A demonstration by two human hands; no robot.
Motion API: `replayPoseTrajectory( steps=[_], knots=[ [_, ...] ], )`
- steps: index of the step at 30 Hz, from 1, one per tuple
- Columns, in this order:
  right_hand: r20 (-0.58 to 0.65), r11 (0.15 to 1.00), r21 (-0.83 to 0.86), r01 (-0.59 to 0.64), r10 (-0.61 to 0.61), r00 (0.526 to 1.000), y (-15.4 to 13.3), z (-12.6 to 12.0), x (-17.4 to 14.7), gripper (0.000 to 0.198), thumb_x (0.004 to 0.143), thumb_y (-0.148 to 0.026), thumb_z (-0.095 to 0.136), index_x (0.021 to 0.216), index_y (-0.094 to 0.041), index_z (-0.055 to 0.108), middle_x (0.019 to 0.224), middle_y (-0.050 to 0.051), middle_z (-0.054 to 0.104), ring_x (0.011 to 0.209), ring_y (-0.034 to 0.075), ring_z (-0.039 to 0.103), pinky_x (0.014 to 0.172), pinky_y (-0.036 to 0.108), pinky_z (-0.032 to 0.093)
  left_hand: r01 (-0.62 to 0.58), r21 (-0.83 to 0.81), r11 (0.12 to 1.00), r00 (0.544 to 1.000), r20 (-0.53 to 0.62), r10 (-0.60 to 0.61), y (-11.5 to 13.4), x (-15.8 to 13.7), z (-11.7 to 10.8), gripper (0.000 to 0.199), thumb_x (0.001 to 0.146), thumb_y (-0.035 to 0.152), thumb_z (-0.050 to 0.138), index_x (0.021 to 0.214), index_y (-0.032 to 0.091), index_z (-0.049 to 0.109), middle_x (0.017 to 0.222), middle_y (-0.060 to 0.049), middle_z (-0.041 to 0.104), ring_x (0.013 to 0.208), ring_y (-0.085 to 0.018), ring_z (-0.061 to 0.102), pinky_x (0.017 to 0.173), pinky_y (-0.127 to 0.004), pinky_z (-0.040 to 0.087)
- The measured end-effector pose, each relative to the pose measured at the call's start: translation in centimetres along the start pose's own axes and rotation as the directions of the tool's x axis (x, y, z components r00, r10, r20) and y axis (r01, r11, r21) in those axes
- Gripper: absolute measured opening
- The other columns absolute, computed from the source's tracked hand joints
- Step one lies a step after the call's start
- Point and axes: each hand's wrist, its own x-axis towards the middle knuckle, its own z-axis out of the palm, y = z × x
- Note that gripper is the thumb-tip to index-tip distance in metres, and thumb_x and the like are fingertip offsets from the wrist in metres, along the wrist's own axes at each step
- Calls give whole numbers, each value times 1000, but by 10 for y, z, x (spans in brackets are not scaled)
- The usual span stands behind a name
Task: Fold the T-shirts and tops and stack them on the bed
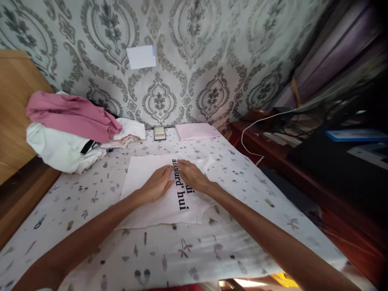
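A white shirt (148,214) with black lettering lies spread flat on the patterned bed sheet (163,254), its neck and sleeve side toward the right. My left hand (157,184) rests on the middle of the shirt, palm down, with fingers stretched out just left of the printed words. Over the upper part of the lettering lies my right hand (192,176), also flat, its fingertips close to those of the left. Part of the print is hidden beneath the right hand. Neither hand grips the cloth.
A heap of clothes with a pink garment (72,117) and a white garment (60,143) sits at the back left. By the wall are a small dark-framed card (159,133) and a folded pink cloth (197,131). A dark red desk (273,149) with a white cable (247,131) stands right.
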Motion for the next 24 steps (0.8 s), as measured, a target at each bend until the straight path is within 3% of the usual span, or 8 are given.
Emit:
replayPoseTrajectory(
  steps=[3, 6, 9, 11, 14, 18, 22, 24],
  knots=[
    [14, 994, -48, -95, 96, 995, 12, 15, 42, 49, 90, -7, 40, 136, -17, 55, 144, 15, 53, 131, 28, 48, 108, 47, 40, 173, 143, 975, 984, -74, -163, -39, 17, -10, 49, 97, 35, 34, 141, 14, 41, 155, -19, 38, 145, -30, 32, 119, -47, 27],
    [-2, 972, -64, -228, 228, 974, 28, 16, 69, 47, 88, -7, 42, 132, -16, 58, 135, 18, 58, 124, 32, 52, 102, 48, 43, 408, 220, 886, 912, -153, -381, -88, 24, -45, 47, 91, 25, 39, 134, 11, 48, 145, -22, 48, 137, -33, 41, 112, -49, 32],
    [1, 955, -57, -292, 293, 956, 41, 11, 85, 32, 85, -13, 50, 112, -16, 67, 123, 18, 63, 115, 32, 56, 93, 42, 47, 453, 229, 862, 892, -115, -438, -123, 21, -77, 37, 82, 29, 50, 113, 13, 63, 116, -17, 65, 114, -33, 58, 98, -44, 43],
    [16, 947, -38, -318, 319, 948, 46, 8, 92, 22, 79, -14, 57, 97, -17, 69, 111, 13, 68, 104, 28, 60, 83, 35, 49, 446, 227, 866, 894, -72, -442, -135, 16, -89, 25, 76, 31, 55, 94, 17, 66, 98, -10, 68, 98, -28, 62, 88, -37, 46],
    [0, 941, -7, -337, 337, 941, 48, 5, 95, 18, 76, -14, 56, 90, -19, 66, 95, 7, 70, 89, 22, 62, 73, 29, 46, 453, 211, 866, 891, -81, -446, -143, 8, -96, 20, 78, 34, 54, 89, 19, 62, 93, -4, 67, 89, -23, 62, 79, -30, 46],
    [-82, 937, 7, -349, 348, 934, 42, 8, 93, 23, 84, -18, 49, 103, -21, 62, 101, 7, 69, 95, 24, 61, 77, 32, 45, 520, 217, 826, 854, -168, -493, -142, 2, -97, 22, 86, 34, 48, 100, 20, 58, 93, -4, 67, 89, -23, 61, 76, -31, 45],
    [-104, 934, 17, -357, 357, 928, 38, 9, 90, 36, 86, -18, 50, 121, -20, 58, 109, 10, 68, 100, 27, 61, 82, 35, 46, 560, 281, 779, 827, -248, -505, -121, -1, -89, 29, 88, 22, 44, 114, 17, 56, 113, -14, 64, 110, -31, 57, 93, -41, 43],
    [-126, 934, 37, -356, 358, 925, 42, 3, 86, 39, 87, -21, 51, 126, -21, 56, 109, 9, 68, 97, 25, 62, 81, 35, 47, 483, 320, 815, 871, -271, -410, -106, -4, -78, 38, 92, 24, 41, 127, 14, 51, 129, -19, 57, 123, -34, 50, 102, -46, 39]
  ],
)
